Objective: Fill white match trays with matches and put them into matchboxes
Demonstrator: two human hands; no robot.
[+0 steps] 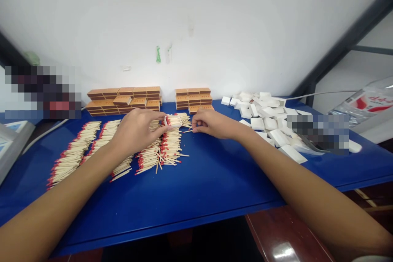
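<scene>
My left hand (pixel 137 127) is closed on the edge of a small white matchbox tray (pixel 172 125), thumb in front and fingers behind. Red-tipped matches lie inside that tray. Just to its right, my right hand (pixel 208 124) is closed in a pinch, and a single match (pixel 188 131) sticks out leftward from its fingertips. Below the tray spreads a heap of loose matches (pixel 170 147), red heads mostly to the left. More rows of matches (pixel 73 151) lie under and left of my left forearm.
Orange-brown matchboxes (pixel 123 100) are stacked against the wall, with a smaller stack (pixel 193 100) beside them. White empty trays (pixel 270 123) are piled at the right, near a clear plastic bottle (pixel 368 100). Everything rests on a blue tabletop (pixel 199 184).
</scene>
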